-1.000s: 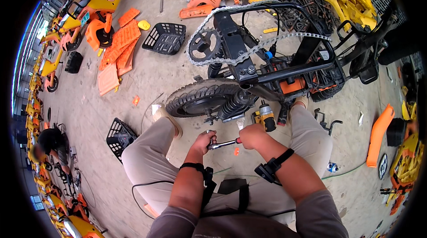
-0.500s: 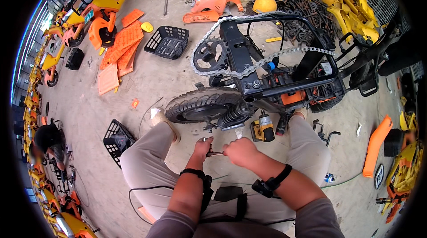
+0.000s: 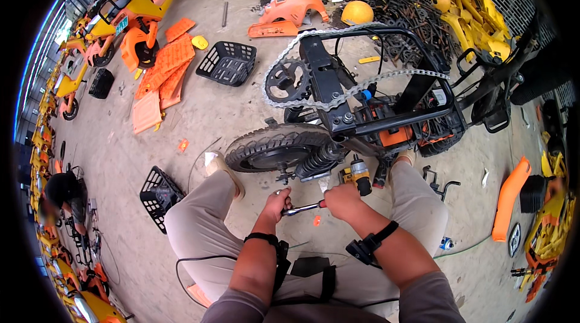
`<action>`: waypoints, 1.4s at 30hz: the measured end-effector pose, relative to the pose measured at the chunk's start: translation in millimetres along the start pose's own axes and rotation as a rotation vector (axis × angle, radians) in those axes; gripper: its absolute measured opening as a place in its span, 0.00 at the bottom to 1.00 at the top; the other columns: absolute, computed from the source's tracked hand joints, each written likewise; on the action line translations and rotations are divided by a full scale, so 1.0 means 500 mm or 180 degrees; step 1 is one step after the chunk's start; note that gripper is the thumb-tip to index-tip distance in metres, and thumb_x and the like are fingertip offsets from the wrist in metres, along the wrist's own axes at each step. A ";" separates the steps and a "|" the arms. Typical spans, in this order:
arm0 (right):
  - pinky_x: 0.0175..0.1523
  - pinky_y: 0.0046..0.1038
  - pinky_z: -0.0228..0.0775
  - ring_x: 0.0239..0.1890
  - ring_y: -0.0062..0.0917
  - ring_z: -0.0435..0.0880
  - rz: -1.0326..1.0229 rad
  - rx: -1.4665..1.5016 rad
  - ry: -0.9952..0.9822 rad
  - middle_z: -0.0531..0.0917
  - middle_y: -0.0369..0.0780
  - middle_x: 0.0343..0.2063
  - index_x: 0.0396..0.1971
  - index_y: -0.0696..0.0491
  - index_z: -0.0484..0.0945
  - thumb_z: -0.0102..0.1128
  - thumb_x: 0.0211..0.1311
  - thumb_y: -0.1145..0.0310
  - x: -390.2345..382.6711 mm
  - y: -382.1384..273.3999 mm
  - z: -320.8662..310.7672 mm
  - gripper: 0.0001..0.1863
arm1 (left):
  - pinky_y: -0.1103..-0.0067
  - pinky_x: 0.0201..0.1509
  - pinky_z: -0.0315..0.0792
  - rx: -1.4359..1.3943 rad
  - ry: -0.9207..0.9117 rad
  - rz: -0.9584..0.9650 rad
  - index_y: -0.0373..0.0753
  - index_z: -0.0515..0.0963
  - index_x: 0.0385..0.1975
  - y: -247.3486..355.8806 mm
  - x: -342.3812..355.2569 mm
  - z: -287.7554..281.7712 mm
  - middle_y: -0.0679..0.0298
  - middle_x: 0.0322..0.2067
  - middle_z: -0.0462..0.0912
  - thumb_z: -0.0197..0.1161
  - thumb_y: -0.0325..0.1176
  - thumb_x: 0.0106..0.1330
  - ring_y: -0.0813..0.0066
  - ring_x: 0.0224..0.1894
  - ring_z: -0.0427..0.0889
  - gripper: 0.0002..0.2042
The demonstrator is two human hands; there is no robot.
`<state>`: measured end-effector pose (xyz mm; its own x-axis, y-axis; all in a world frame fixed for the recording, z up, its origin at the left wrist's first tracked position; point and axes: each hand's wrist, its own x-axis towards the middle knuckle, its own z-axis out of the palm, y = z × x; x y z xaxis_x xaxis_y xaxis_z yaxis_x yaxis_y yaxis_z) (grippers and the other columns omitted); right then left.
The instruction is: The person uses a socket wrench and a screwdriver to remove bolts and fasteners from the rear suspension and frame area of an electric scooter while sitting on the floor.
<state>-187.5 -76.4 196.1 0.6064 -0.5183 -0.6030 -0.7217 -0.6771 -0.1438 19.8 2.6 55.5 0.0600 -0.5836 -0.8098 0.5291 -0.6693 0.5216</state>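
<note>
A silver ratchet wrench (image 3: pixel 305 208) lies roughly level between my hands. My left hand (image 3: pixel 277 204) is closed around its head end, and a bit of shiny metal shows above the fingers. My right hand (image 3: pixel 342 200) grips the handle, whose red part peeks out beside the fist. Just beyond my hands sits a stripped bike with its rear wheel (image 3: pixel 275 147), spring shock absorber (image 3: pixel 320 160) and black frame (image 3: pixel 374 121). A loose chain (image 3: pixel 338 101) drapes over the frame and a chainring (image 3: pixel 286 80). A yellow-and-black power drill (image 3: pixel 357 173) stands past my right hand.
Black baskets (image 3: pixel 227 63) (image 3: pixel 159 195), orange panels (image 3: pixel 163 81) and an orange fender (image 3: pixel 296 8) lie around. Yellow covers (image 3: pixel 477 15) and dark metal parts are heaped at the back right. A long orange panel (image 3: pixel 511 201) is at right. Another person (image 3: pixel 64 193) crouches far left.
My right hand has moved right and slightly up, away from my left, exposing more of the ratchet wrench. An orange scrap on the floor has come into sight below it.
</note>
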 end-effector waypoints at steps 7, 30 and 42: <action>0.36 0.32 0.70 0.28 0.30 0.82 -0.1406 -0.0228 0.1289 0.80 0.36 0.20 0.25 0.51 0.77 0.53 0.50 0.68 -0.026 -0.101 -0.017 0.05 | 0.75 0.20 0.67 0.0229 0.0672 0.0141 0.39 0.66 0.22 -0.014 0.016 -0.022 0.66 0.16 0.68 0.57 0.37 0.61 0.74 0.15 0.68 0.12; 0.40 0.33 0.71 0.39 0.32 0.82 0.0502 0.0083 -0.0385 0.83 0.36 0.34 0.34 0.48 0.81 0.56 0.54 0.64 0.066 0.063 0.102 0.09 | 0.79 0.24 0.63 -0.0408 -0.0726 -0.0220 0.44 0.66 0.23 0.009 -0.013 0.024 0.71 0.14 0.63 0.60 0.38 0.62 0.77 0.16 0.64 0.11; 0.34 0.31 0.71 0.30 0.29 0.82 -0.0584 -0.0333 0.0830 0.83 0.38 0.23 0.25 0.51 0.80 0.55 0.50 0.67 0.008 -0.074 -0.022 0.07 | 0.74 0.21 0.70 -0.0162 0.0448 0.0047 0.40 0.66 0.22 -0.013 0.023 -0.009 0.66 0.15 0.67 0.59 0.35 0.60 0.73 0.15 0.68 0.10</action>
<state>-154.6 -59.0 207.7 0.7979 -0.4898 -0.3515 -0.5625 -0.8145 -0.1419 21.0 2.5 41.5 0.1842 -0.5206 -0.8337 0.5693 -0.6349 0.5223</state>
